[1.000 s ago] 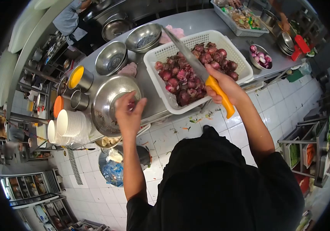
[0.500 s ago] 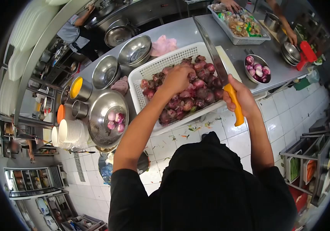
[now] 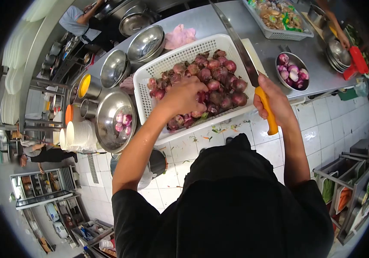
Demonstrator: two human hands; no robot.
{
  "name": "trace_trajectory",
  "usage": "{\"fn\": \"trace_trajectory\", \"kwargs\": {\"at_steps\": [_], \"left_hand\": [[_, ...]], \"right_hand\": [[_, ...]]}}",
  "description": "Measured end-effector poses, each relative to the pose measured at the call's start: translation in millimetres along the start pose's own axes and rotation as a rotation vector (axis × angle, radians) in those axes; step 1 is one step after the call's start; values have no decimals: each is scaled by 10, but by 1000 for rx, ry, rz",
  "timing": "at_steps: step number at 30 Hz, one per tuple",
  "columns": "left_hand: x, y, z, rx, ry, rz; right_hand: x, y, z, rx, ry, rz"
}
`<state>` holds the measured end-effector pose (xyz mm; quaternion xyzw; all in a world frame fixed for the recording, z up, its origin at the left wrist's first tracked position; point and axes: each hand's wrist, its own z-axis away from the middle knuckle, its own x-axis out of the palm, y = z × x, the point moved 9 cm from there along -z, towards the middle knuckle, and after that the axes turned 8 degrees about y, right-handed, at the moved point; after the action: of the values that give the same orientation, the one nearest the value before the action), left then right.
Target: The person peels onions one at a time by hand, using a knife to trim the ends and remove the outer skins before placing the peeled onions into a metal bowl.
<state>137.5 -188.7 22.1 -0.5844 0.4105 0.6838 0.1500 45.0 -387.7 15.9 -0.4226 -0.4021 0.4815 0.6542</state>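
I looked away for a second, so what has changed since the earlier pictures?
The left hand has moved rightward from over the steel colander onto the red onions in the white basket; whether it grips one is unclear. The right hand still holds the orange-handled knife.

One knife [image 3: 243, 53], two perforated baskets [image 3: 184, 50], one colander [image 3: 106, 112], two pink cloths [image 3: 180, 37].

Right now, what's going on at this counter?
A person's right hand grips a yellow-handled knife, blade pointing away from them. Their left hand is among unpeeled red onions in a white basket; whether it grips one is unclear. A few peeled onions sit in a metal colander, and more in a metal bowl to the right.
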Motion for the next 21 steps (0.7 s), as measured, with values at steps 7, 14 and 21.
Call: {"fn": "trace_trajectory", "kwargs": {"at_steps": [7,14,21], "left_hand": [[-58,-134,216,-117,269,-8],[-296,-788,756,-389,301,215],[-528,-454,369,-153,436,96]], "right_hand": [[126,24,-129,22,-45,-5],[204,70,-125,19,-43,18],[340,74,-16,16,-7,25]]}}
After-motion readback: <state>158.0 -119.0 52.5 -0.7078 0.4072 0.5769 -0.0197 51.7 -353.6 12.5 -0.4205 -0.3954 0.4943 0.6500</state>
